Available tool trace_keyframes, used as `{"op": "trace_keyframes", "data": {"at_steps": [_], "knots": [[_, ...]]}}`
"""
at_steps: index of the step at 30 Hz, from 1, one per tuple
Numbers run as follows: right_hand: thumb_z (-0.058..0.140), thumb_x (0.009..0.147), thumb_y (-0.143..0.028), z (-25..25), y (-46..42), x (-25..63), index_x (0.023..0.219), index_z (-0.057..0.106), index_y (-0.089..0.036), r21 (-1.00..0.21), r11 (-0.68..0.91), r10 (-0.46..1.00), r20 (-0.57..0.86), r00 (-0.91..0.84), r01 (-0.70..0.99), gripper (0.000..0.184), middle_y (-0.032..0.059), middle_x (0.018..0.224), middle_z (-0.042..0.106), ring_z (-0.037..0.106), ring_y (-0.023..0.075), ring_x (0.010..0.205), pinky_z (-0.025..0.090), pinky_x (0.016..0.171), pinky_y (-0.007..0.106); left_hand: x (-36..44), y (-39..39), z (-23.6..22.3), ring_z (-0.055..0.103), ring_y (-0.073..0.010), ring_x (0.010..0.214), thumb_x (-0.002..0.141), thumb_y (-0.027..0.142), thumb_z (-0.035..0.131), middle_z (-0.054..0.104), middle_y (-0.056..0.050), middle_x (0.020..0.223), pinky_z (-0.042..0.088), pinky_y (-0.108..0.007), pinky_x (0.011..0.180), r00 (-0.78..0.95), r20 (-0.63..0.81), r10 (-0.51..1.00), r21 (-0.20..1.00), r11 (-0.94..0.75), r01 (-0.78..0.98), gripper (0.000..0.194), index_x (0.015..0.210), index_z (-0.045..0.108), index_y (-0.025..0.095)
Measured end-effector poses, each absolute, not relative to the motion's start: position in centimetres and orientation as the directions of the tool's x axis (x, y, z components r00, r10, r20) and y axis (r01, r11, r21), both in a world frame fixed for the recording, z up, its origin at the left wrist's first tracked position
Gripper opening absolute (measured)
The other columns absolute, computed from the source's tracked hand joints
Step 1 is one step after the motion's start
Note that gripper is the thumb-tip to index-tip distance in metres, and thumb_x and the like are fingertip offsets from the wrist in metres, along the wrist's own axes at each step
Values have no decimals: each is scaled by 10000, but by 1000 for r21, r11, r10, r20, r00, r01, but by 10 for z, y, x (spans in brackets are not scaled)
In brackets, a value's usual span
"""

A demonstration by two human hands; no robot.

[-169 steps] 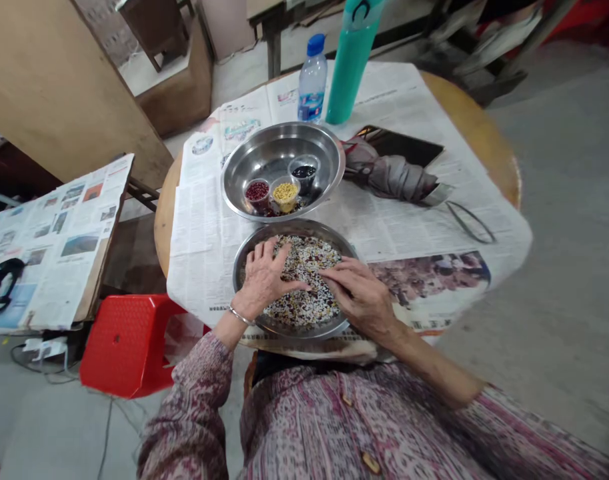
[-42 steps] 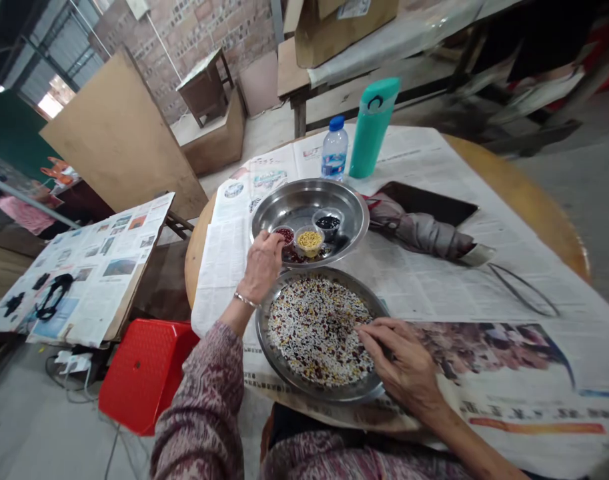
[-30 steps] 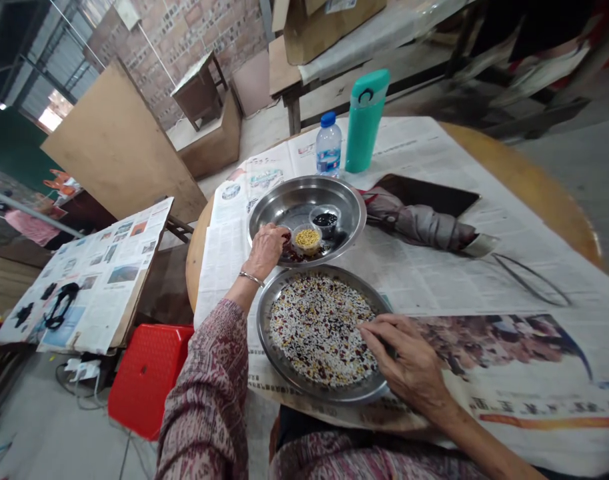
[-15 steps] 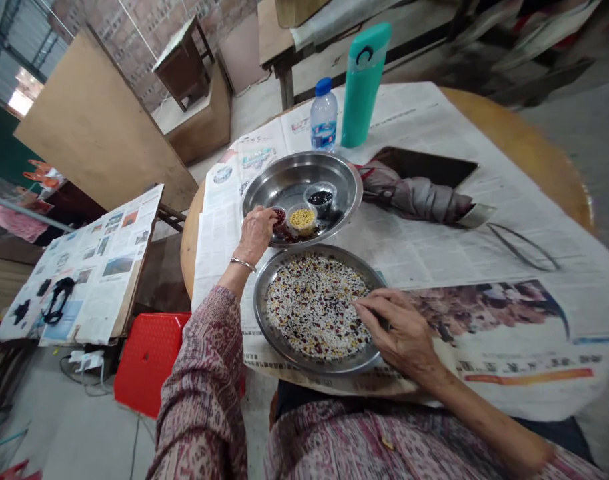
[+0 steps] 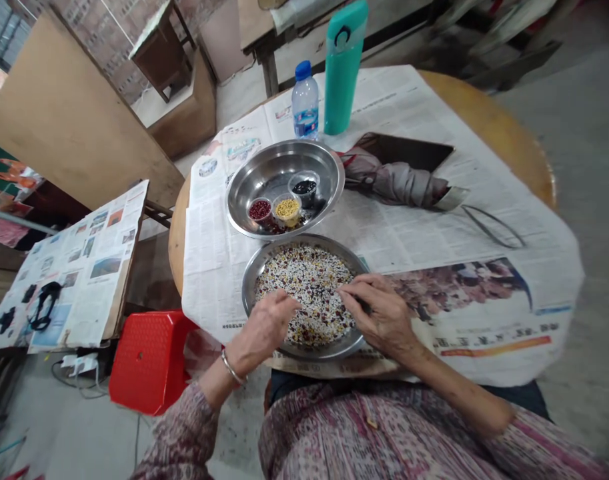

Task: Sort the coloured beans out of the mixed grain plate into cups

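Note:
A round metal plate [image 5: 248,285] holds white grains mixed with dark red, yellow and black beans [image 5: 309,287]. Over its near left part hovers my left hand [image 5: 267,330], fingers drawn together; whether anything is in them is hidden. At the right rim my right hand [image 5: 381,317] has thumb and forefinger pinched just above the grains; what they hold is too small to see. Behind the plate, a metal basin [image 5: 264,158] contains cups of red beans [image 5: 260,211], yellow beans [image 5: 287,210] and black beans [image 5: 305,188], with some loose beans beside them.
Behind the basin stand a water bottle [image 5: 305,103] and a tall teal bottle [image 5: 344,70]. A folded grey umbrella [image 5: 399,181] and a dark flat object [image 5: 414,152] lie to the right on newspaper [image 5: 489,213]. A red stool [image 5: 147,360] stands at the left.
My left hand has come back from the cup of red beans to above the plate. My right hand keeps its pinch at the plate's right side. The view has shifted slightly.

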State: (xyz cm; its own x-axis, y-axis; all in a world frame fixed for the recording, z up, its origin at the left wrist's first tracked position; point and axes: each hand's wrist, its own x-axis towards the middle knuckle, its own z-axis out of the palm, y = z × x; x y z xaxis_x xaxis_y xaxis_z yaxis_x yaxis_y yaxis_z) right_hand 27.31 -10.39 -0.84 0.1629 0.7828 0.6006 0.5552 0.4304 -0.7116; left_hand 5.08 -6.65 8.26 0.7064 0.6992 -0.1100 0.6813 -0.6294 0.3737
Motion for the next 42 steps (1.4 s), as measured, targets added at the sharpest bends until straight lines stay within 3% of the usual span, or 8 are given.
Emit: {"op": "trace_keyframes", "data": {"at_steps": [5,12,16,21,27,34,38,42], "knots": [[617,924,-234,-8,-104,272,878,740,-254,-728,393,804,569,175,562,133,31,754,728,656,223,817,555,786,386,57,-83,68,615,-182,993,976,30,460,639,-50,1051,571,-291,864,772,-266,578,268,-725,635,252,1034,635,202],[625,929,-201,-5,-103,271,894,724,-244,-689,449,757,632,167,569,113,20,744,723,646,209,796,546,767,362,62,-20,62,570,-229,1145,1023,173,500,586,-115,1205,514,-390,1034,529,38,848,168,-527,833,202,1206,586,164],[568,965,-219,-8,-104,272,980,721,-245,-720,421,776,601,192,552,157,42,852,749,674,224,878,560,820,391,93,-8,55,543,-293,1202,995,382,606,565,-153,1279,483,-448,1048,495,47,867,130,-497,858,458,1372,512,140],[466,1001,-219,-11,-107,271,1086,667,-233,-751,398,770,586,254,527,219,82,999,728,676,232,963,550,884,413,133,-21,53,523,-294,1231,959,410,647,586,-115,1328,479,-436,1026,709,-38,704,204,-689,695,415,1308,575,197],[464,995,-242,-13,-108,272,1013,640,-245,-761,382,777,572,264,525,178,68,944,696,656,237,927,534,882,416,113,-41,56,585,-250,1107,965,236,597,662,-75,1118,504,-408,975,853,-160,496,230,-822,521,142,1085,669,214],[501,974,-214,-14,-108,272,1023,642,-239,-721,398,759,606,237,568,151,64,947,731,682,222,917,528,925,420,52,-51,68,593,-206,1071,973,91,504,636,-69,1134,537,-347,964,661,-36,750,207,-642,739,196,1040,652,200],[575,930,-170,-12,-109,273,1014,681,-253,-651,481,744,657,119,587,159,17,911,778,732,199,862,420,1126,525,53,-47,68,561,-247,1152,985,214,582,606,-95,1258,523,-407,998,545,58,837,165,-546,821,155,1128,640,206],[631,885,-172,-10,-108,273,985,724,-272,-633,488,744,662,93,601,170,-1,871,789,747,227,944,322,1198,610,86,-34,60,485,-318,1316,935,397,689,521,-133,1452,460,-488,1083,609,21,793,136,-605,784,461,1335,558,209]]}}
